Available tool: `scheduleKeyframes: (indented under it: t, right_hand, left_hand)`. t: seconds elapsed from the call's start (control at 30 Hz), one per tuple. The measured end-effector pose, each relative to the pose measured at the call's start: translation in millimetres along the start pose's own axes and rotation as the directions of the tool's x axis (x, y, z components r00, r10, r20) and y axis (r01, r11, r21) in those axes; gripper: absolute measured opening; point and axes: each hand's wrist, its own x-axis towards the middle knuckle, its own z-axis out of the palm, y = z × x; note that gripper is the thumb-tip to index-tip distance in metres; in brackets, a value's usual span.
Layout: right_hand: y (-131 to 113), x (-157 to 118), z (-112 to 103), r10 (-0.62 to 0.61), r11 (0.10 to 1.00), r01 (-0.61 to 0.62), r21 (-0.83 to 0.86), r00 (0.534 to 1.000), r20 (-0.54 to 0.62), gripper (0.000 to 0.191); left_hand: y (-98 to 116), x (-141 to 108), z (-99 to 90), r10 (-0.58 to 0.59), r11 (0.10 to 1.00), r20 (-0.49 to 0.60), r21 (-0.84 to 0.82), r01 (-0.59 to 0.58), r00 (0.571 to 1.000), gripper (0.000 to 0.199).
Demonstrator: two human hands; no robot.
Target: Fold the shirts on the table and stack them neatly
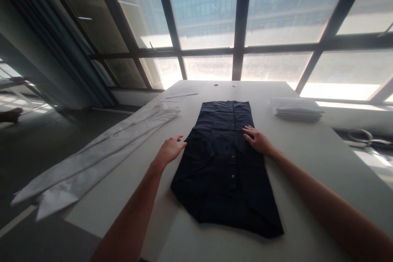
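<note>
A dark navy button-up shirt (217,163) lies flat on the white table in front of me, its long sides straight and its near end wider. Light buttons run down its placket, and no sleeve or collar can be made out. My left hand (172,148) is at the shirt's left edge, thumb and fingers apart, holding nothing; whether its fingertips touch the cloth I cannot tell. On the right side of the shirt my right hand (258,140) rests palm down, its fingers spread over the fabric.
Long white cloth (107,143) hangs over the left side of the table (166,229). A stack of folded white fabric (296,109) sits at the back right, and thin white sheets (181,92) lie at the back left. Large windows (211,8) stand beyond the table.
</note>
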Motion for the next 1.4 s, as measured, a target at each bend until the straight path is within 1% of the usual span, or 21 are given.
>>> scheduleKeyframes:
  t: [0.07, 0.13, 0.2, 0.27, 0.33, 0.4, 0.5, 0.57, 0.63, 0.73, 0.83, 0.93, 1.07, 1.13, 1.2, 1.23, 1.27, 1.33, 1.37, 1.4]
  right_hand:
    - [1.8, 0.3, 0.8, 0.009, 1.0, -0.009, -0.006, 1.0, -0.001, 0.049]
    - [3.5, 0.6, 1.5, 0.011, 1.0, -0.011, -0.012, 1.0, -0.007, 0.048]
    - [4.9, 0.7, 2.0, 0.008, 1.0, -0.008, -0.017, 1.0, -0.016, 0.048]
    - [5.7, 0.9, 2.4, 0.008, 1.0, -0.008, -0.018, 1.0, -0.021, 0.048]
    - [5.9, 1.1, 2.6, 0.015, 1.0, -0.015, -0.015, 1.0, -0.02, 0.046]
    - [5.4, 1.3, 2.5, 0.025, 1.0, -0.025, -0.007, 1.0, -0.015, 0.045]
    - [3.9, 1.2, 1.4, 0.028, 1.0, -0.028, 0.001, 1.0, -0.011, 0.044]
    - [2.9, 1.0, 0.5, 0.028, 1.0, -0.028, -0.002, 1.0, -0.011, 0.044]
    - [2.5, 0.9, 0.0, 0.028, 1.0, -0.028, -0.008, 1.0, -0.011, 0.044]
    - [2.4, 1.0, -0.1, 0.027, 1.0, -0.027, -0.014, 1.0, -0.009, 0.045]
    - [2.3, 1.2, 0.2, 0.029, 0.999, -0.029, -0.017, 1.0, -0.009, 0.045]
    - [1.9, 1.2, 0.3, 0.036, 0.999, -0.036, -0.021, 0.999, -0.013, 0.044]
    - [2.4, 1.1, 0.5, 0.026, 0.999, -0.027, -0.038, 1.0, -0.016, 0.044]
    - [2.8, 1.0, 0.6, 0.021, 0.999, -0.021, -0.043, 1.0, -0.018, 0.044]
    - [3.3, 0.9, 0.8, 0.017, 0.999, -0.018, -0.046, 1.0, -0.022, 0.044]
    - [3.4, 0.9, 0.9, 0.016, 0.999, -0.017, -0.046, 1.0, -0.024, 0.044]
    - [3.6, 0.9, 1.1, 0.015, 0.999, -0.016, -0.045, 1.0, -0.026, 0.044]
    - [3.8, 1.0, 1.6, 0.011, 0.999, -0.012, -0.039, 1.0, -0.026, 0.044]
    - [3.9, 1.1, 1.8, 0.008, 0.999, -0.009, -0.036, 1.0, -0.025, 0.044]
    - [4.0, 1.2, 1.9, 0.003, 0.999, -0.004, -0.033, 1.0, -0.024, 0.044]
  left_hand:
    - [-7.4, 3.1, -6.0, -0.115, 0.972, 0.092, -0.197, 0.131, 0.989, 0.059]
    - [-8.3, 2.3, -9.4, -0.152, 0.897, 0.224, -0.378, 0.23, 0.963, 0.073]
    - [-6.1, 0.6, -11.4, -0.169, 0.831, 0.318, -0.463, 0.308, 0.933, 0.081]
    - [-3.9, -0.2, -12.3, -0.18, 0.799, 0.37, -0.486, 0.355, 0.911, 0.08]
    - [-3.2, 0.1, -11.7, -0.159, 0.791, 0.416, -0.488, 0.368, 0.895, 0.071]
    - [-3.7, 0.7, -9.3, -0.137, 0.806, 0.445, -0.469, 0.36, 0.885, 0.061]
    - [-3.7, 1.2, -2.5, -0.129, 0.834, 0.454, -0.431, 0.344, 0.882, 0.052]
    - [-1.8, 1.0, 3.5, -0.087, 0.83, 0.448, -0.461, 0.313, 0.89, 0.05]
    - [2.1, 0.4, 10.2, -0.014, 0.806, 0.418, -0.533, 0.258, 0.908, 0.05]
    - [10.8, -0.8, 21.2, 0.118, 0.756, 0.33, -0.641, 0.131, 0.936, 0.053]
    - [20.5, -2.2, 32.4, 0.225, 0.738, 0.246, -0.675, 0.0, 0.943, 0.058]
    - [29.1, -5.5, 42.9, 0.306, 0.755, 0.223, -0.649, -0.093, 0.925, 0.064]
    - [38.3, -15.5, 56.1, 0.358, 0.794, 0.261, -0.591, -0.144, 0.897, 0.071]
    - [41.3, -20.9, 62.2, 0.411, 0.795, 0.295, -0.579, -0.181, 0.862, 0.071]
    - [42.6, -23.8, 67.2, 0.471, 0.783, 0.31, -0.578, -0.23, 0.826, 0.065]
    - [42.5, -24.0, 69.3, 0.489, 0.777, 0.291, -0.574, -0.258, 0.822, 0.059]
    - [41.9, -23.3, 71.1, 0.498, 0.771, 0.25, -0.565, -0.293, 0.83, 0.051]
    - [39.1, -20.0, 74.3, 0.497, 0.767, 0.11, -0.519, -0.376, 0.861, 0.039]
    - [37.2, -17.9, 76.1, 0.496, 0.771, 0.034, -0.477, -0.422, 0.867, 0.037]
    - [35.1, -16.0, 78.1, 0.504, 0.778, -0.024, -0.422, -0.466, 0.863, 0.036]
